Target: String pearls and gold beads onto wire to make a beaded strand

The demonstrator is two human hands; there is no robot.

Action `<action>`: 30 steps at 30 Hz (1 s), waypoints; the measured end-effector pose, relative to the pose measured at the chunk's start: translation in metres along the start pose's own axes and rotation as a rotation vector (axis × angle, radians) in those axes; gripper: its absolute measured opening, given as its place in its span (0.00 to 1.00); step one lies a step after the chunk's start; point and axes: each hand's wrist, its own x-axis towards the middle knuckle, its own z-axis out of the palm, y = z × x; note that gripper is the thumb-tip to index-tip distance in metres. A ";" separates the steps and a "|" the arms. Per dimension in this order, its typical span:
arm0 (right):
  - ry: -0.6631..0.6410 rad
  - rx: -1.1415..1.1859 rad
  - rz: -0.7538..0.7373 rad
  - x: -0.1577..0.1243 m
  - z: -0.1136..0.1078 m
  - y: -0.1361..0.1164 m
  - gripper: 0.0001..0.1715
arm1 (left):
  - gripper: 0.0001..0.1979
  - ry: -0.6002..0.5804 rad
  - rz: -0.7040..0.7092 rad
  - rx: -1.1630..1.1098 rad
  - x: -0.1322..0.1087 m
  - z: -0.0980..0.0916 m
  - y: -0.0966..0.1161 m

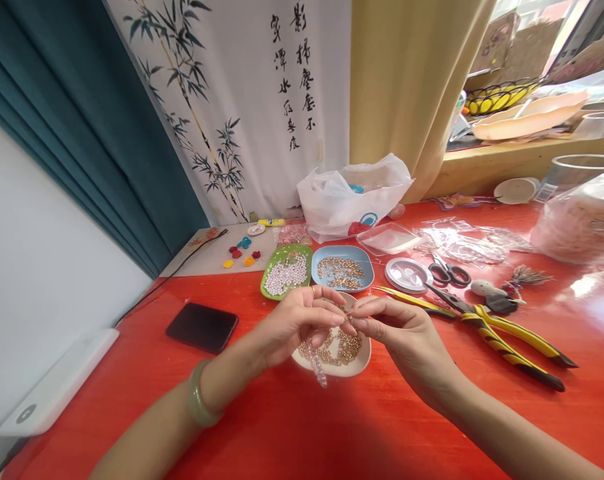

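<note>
Above a white dish [365, 363] of gold beads [349, 350], my two hands meet fingertip to fingertip. My left hand [302, 323], with a green bangle at the wrist, is closed on a strand of pale pink beads [318, 367] that hangs below its fingers. The fingers of my right hand [395, 327] are pinched at the strand's upper end; the tiny piece between them is too small to make out. Just behind stand a green dish [267, 287] of white pearl beads [286, 275] and a blue dish [368, 270] of small gold pieces [339, 270].
Pliers [497, 333], yellow tweezers [412, 300], scissors [449, 273] and a round clear lid [409, 275] lie to the right. A black phone [202, 327] lies left, near a white power strip [59, 383]. Behind are a plastic bag [332, 200] and clear packets [462, 240].
</note>
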 end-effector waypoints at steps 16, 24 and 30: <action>0.035 -0.071 0.004 0.000 -0.003 0.000 0.01 | 0.13 0.034 -0.007 -0.002 0.000 -0.001 0.002; 0.026 0.161 0.245 0.003 -0.003 0.003 0.05 | 0.10 0.087 0.081 0.136 0.002 -0.002 -0.002; -0.015 0.336 0.382 0.005 -0.004 0.006 0.07 | 0.08 0.151 0.208 0.272 0.002 0.003 -0.004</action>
